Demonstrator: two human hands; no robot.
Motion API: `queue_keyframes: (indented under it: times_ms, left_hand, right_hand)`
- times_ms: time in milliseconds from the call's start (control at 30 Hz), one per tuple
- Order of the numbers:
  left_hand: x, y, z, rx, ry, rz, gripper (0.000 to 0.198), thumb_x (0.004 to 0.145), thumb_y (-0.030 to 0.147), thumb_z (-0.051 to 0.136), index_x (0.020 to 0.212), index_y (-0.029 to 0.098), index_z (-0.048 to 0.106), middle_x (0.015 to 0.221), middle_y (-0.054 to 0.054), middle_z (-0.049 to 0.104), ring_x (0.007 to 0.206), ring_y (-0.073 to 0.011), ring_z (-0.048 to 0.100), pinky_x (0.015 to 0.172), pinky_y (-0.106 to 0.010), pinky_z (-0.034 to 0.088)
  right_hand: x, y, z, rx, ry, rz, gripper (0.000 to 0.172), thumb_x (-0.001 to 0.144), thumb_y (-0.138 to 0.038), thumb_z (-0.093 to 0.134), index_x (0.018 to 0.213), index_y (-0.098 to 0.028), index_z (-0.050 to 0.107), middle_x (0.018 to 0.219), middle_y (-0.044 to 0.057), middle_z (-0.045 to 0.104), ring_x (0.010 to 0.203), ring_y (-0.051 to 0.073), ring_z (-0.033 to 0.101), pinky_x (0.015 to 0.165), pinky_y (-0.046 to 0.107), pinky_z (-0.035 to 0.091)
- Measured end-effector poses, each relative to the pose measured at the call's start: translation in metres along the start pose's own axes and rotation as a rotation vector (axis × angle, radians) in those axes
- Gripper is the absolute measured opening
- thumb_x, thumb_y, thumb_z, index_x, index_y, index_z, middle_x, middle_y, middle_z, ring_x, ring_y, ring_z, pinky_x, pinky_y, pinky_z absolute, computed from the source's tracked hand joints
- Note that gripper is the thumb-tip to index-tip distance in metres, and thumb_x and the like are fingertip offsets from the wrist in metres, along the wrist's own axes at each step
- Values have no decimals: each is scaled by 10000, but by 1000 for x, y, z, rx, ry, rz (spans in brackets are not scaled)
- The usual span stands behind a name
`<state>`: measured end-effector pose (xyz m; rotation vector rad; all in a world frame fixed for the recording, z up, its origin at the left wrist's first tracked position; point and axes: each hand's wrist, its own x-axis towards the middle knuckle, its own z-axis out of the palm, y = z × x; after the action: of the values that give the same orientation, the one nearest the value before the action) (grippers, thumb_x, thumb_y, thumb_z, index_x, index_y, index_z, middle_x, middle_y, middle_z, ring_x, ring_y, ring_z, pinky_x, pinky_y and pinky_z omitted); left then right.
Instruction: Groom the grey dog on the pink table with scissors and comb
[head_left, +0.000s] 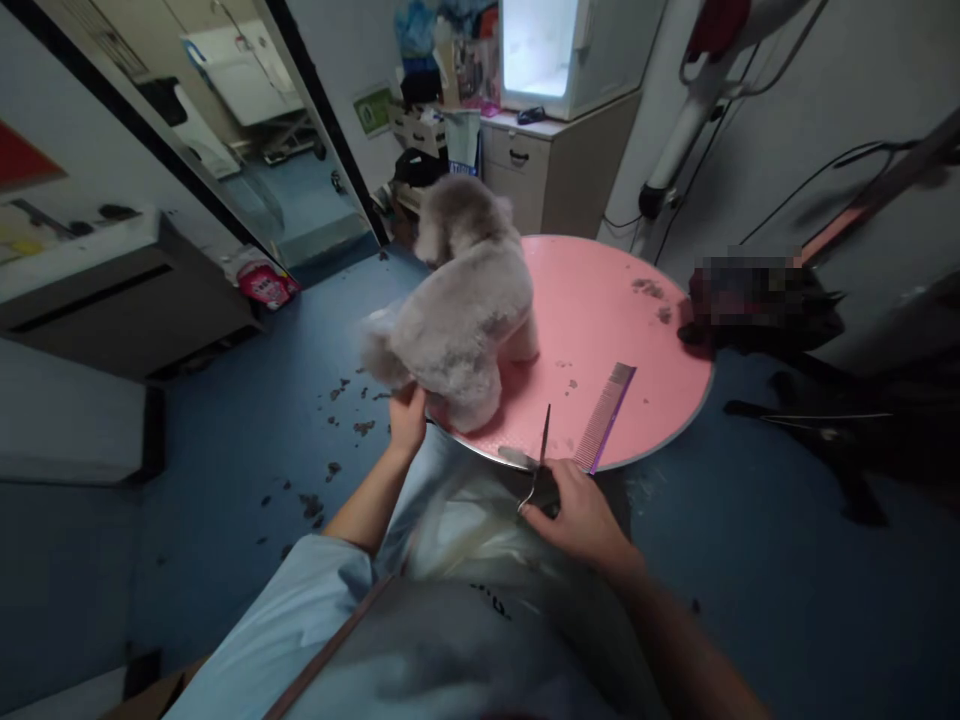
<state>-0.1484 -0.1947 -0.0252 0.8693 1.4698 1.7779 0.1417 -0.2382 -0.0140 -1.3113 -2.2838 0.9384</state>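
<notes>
A small grey, curly-coated dog (pixel 469 310) stands on a round pink table (pixel 592 290), its head turned away and its rear toward me. At its hind end, below the tail (pixel 384 360), my left hand (pixel 409 420) is closed on it; the fingertips are partly hidden by fur. My right hand (pixel 577 510) holds a pair of scissors (pixel 546 435) at the table's near edge, blades pointing up and away from the dog. Just beyond that hand, a metal comb (pixel 607 415) with a purple spine lies on the pink top.
Hair clippings (pixel 651 290) lie on the table, and more tufts (pixel 311 505) are scattered over the blue floor. At the right stands a dark, partly blurred shape (pixel 780 320). Behind are a drawer cabinet (pixel 517 165), a lit white box (pixel 540 50) and a doorway (pixel 300 180).
</notes>
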Motion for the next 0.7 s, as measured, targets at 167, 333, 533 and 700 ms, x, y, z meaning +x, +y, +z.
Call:
queue_keyframes:
  times_ms: [167,333,533,700]
  left_hand:
    - [-76,9,11,320,-618,87,514,580,585,810,859,155,766,901,-94,717,852,-209,653,817,-288,495]
    - [-91,30,24,372,-528,-75,383,752,480,633,635,123,706,676,-70,681,651,-135,600,645,-217,475]
    - [-102,31,15,420,-733,-192,381,746,481,645,775,114,741,788,-48,708,701,-128,584,669,-207,442]
    - [-93,14,12,503,-643,-108,453,851,483,471,689,116,680,713,-53,663,691,-136,575,661,-228,435]
  right_hand:
    - [2,-19,-27,-513,51,-87,427,802,-409,622,1110,-116,585,1027,178,611,972,342,549,894,456,371]
    - [-8,-52,-40,-785,-47,-141,393,821,-417,591,1082,-125,595,967,149,603,922,321,547,871,422,332]
    - [-11,-77,-54,-887,-112,-158,376,783,-393,628,1034,-114,606,974,166,604,932,331,553,920,442,302]
    - [-8,-78,-45,-869,-167,-129,385,757,-358,668,1039,-101,616,992,189,610,953,353,568,942,474,320]
